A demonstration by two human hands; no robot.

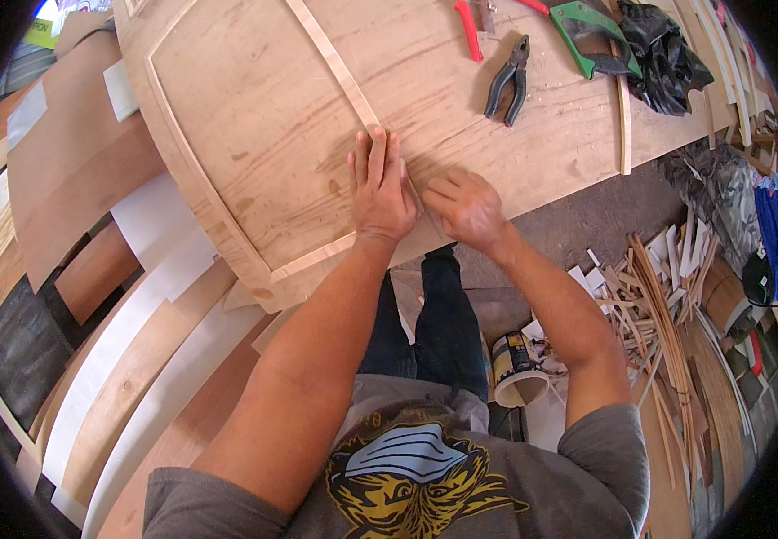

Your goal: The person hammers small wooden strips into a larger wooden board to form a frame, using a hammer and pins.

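A thin plywood panel (pixel 272 162) lies before me, with narrow pale wood strips on its face forming a frame. My left hand (pixel 380 193) rests with its fingers stretched out over the lower end of the middle strip (pixel 335 67), near the panel's close edge. Just right of it, my right hand (pixel 468 208) is closed, fingers curled down by the panel's edge. Whatever those fingers hold, if anything, is hidden. A bottom strip (pixel 315 256) runs left from under my left wrist to the corner, where it meets the long left strip (pixel 213 198).
Black-handled pliers (pixel 507 83), a red-handled tool (pixel 470 31), a green-handled saw (pixel 577 40) and a black plastic bag (pixel 666 61) lie on the far right. One loose strip (pixel 624 126) overhangs the edge. Below are a tipped bucket (pixel 519 366) and scrap wood (pixel 645 310); stacked boards (pixel 128 359) fill the left.
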